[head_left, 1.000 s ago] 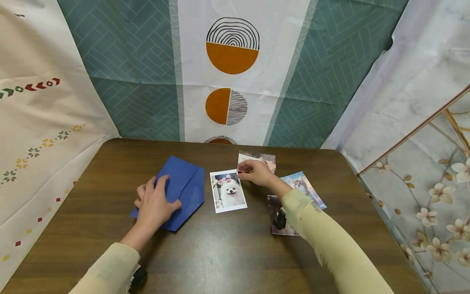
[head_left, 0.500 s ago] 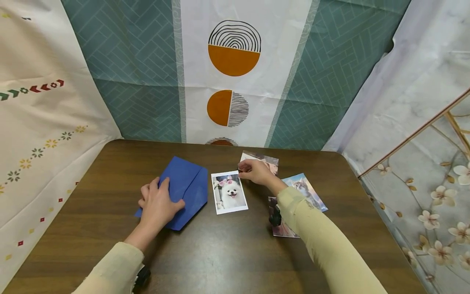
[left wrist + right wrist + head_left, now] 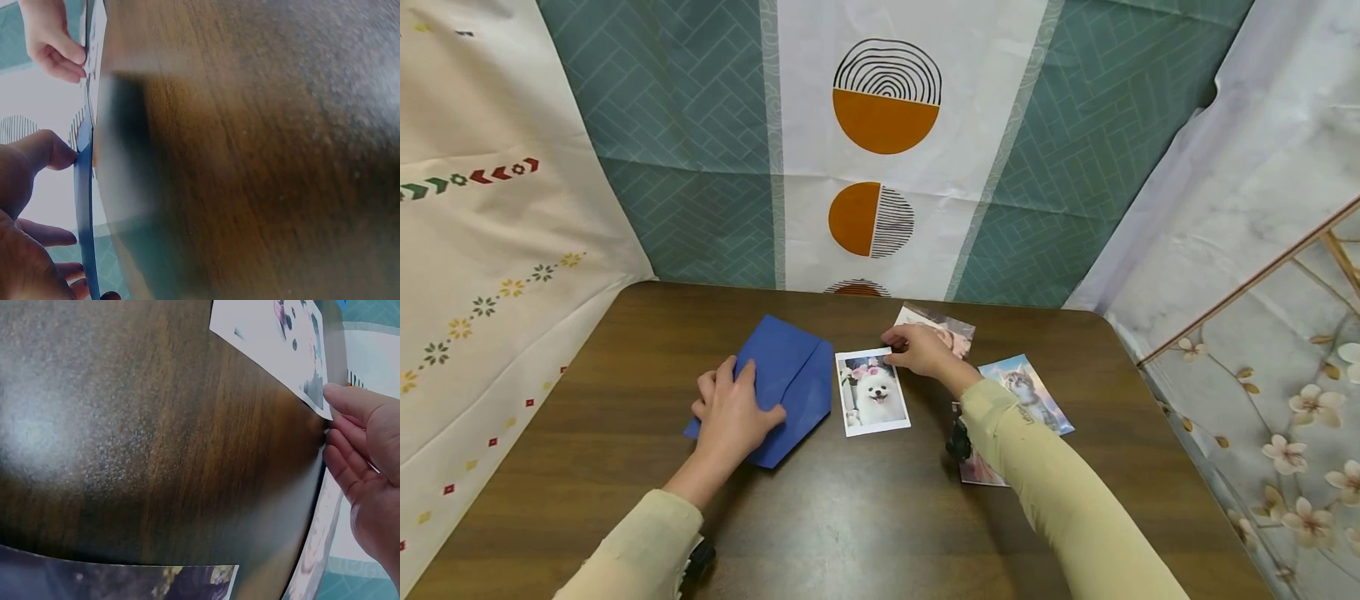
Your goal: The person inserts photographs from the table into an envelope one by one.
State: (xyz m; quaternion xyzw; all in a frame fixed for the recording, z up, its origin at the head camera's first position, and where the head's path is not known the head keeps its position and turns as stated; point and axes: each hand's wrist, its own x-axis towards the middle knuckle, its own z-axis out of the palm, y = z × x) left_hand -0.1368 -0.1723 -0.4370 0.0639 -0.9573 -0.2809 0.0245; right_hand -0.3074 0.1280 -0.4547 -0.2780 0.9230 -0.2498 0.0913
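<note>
A blue envelope (image 3: 790, 367) lies on the left part of the brown table. My left hand (image 3: 730, 412) rests on it with fingers spread, the thumb (image 3: 53, 153) and fingertips touching its upper face. To its right is a white-bordered photo of a fluffy white dog (image 3: 874, 392). The photo's upper right corner is pinched between the thumb and fingers of my right hand (image 3: 917, 348), and in the right wrist view that corner is slightly raised. Behind the right hand a pinkish photo (image 3: 958, 342) is partly hidden.
A kitten photo (image 3: 1030, 392) lies to the right, and a dark photo with pink (image 3: 977, 471) is partly covered by my right forearm. The wooden table (image 3: 850, 525) ends at a patterned curtain (image 3: 715, 208) behind.
The whole head view has drifted slightly to the right. Both hands keep their places on the envelope and at the dog photo's corner.
</note>
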